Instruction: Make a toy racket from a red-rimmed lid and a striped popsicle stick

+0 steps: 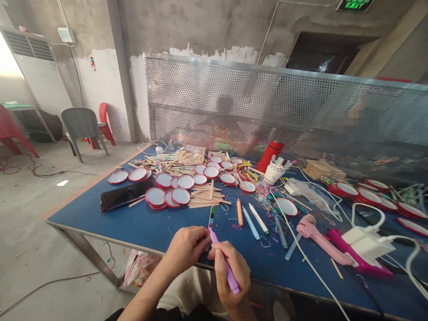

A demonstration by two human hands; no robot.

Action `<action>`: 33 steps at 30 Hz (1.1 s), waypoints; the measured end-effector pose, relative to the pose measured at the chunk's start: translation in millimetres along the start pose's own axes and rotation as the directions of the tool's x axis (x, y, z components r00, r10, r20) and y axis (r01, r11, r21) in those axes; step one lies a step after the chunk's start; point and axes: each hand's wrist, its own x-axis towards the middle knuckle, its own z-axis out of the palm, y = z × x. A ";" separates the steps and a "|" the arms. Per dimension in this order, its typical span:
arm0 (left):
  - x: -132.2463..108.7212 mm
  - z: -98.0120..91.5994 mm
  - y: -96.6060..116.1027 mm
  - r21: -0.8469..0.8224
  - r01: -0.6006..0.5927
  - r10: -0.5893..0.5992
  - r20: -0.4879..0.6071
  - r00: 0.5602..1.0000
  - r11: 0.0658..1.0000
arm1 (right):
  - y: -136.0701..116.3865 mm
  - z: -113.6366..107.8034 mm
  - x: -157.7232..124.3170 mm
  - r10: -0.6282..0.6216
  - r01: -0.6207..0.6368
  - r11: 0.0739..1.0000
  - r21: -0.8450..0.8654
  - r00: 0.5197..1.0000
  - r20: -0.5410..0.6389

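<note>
My right hand (232, 272) is closed around a purple marker (230, 274), its tip pointing up and away from me. My left hand (188, 246) pinches the near end of a flat craft stick with painted bands (211, 217), and the marker tip meets that stick between the two hands. Both hands hover over the near edge of the blue table (140, 225). Loose markers (249, 217) lie on the table just beyond them.
Several red-rimmed round lids (180, 195), a pile of wooden sticks (205, 197) and a black phone (122, 196) lie to the left. A cup of pens (274, 171), red bottle (270, 156), pink glue guns (321, 238) and white cables sit right. People sit behind a perforated metal screen (284, 116).
</note>
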 end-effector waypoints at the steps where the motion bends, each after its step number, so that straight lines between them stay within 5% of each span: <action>1: -0.3 0.0 0.0 0.004 0.001 -0.001 -0.005 1.000 1.000 | -0.2 0.0 0.1 -0.002 0.002 1.000 -0.006 1.000 0.003; 8: -2.2 0.4 0.1 -0.010 0.012 -0.012 0.009 1.000 1.000 | 0.5 2.1 -1.9 0.052 -0.052 0.999 -0.006 0.995 -0.080; 16: -1.7 1.4 -2.1 0.020 -0.024 0.024 -0.012 1.000 1.000 | -0.3 1.7 -0.1 -0.004 0.004 1.000 -0.009 1.000 -0.012; 28: -1.3 0.8 -2.0 0.030 0.004 -0.004 0.007 1.000 1.000 | -0.3 4.0 -0.7 0.067 -0.068 0.998 -0.012 0.992 -0.109; 33: -0.5 0.6 -1.1 0.015 -0.004 0.004 0.002 1.000 1.000 | -0.6 2.0 -0.9 0.025 -0.024 1.000 0.013 0.998 -0.064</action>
